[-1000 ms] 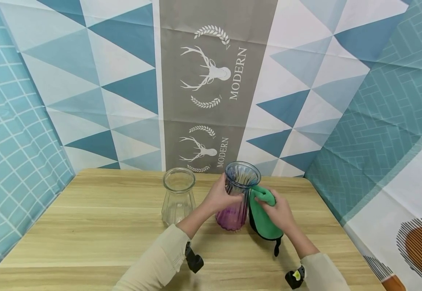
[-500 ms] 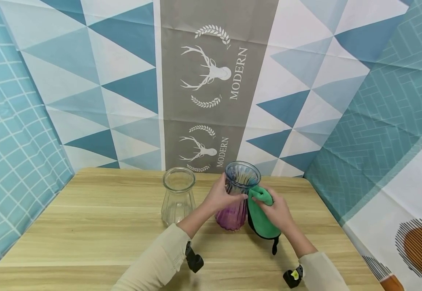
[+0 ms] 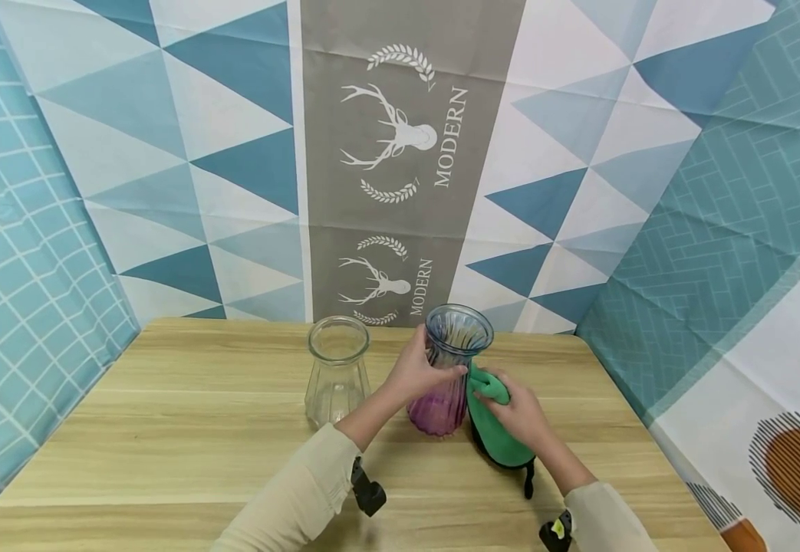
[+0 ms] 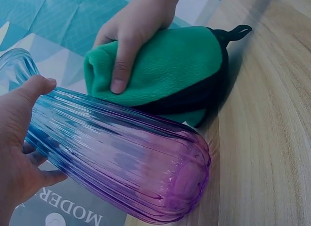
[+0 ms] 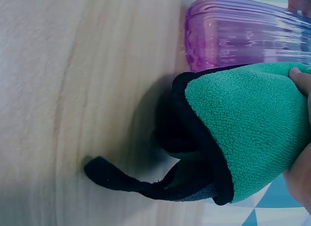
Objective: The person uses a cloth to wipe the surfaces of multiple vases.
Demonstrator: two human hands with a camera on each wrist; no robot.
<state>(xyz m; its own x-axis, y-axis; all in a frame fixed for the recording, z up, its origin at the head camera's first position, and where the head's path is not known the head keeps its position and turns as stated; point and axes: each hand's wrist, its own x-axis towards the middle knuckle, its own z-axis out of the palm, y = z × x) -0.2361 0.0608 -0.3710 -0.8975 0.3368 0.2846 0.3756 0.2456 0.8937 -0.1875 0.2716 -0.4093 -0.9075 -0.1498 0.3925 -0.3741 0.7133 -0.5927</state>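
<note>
A ribbed glass vase [image 3: 439,406], blue at the rim and purple at its base, stands upright on the wooden table. My left hand [image 3: 424,372] grips it just below the rim, thumb on the near side and fingers round the far side. On the vase's right, my right hand [image 3: 518,410] pinches a folded green cloth [image 3: 499,433] with black edging and a hanging loop. In the left wrist view the cloth [image 4: 170,65] lies close along the vase's side; the right wrist view shows its loop [image 5: 121,180] dangling near the tabletop.
A clear glass vase [image 3: 337,383] stands left of the coloured one, partly behind the left forearm. The wooden table [image 3: 186,445] ends at a back wall hung with patterned cloth [image 3: 248,153]. Black cameras [image 3: 368,491] are strapped to the wrists.
My right hand and the green cloth first shift slightly left, then slide a little down along the vase's side. The left hand and both vases stay put.
</note>
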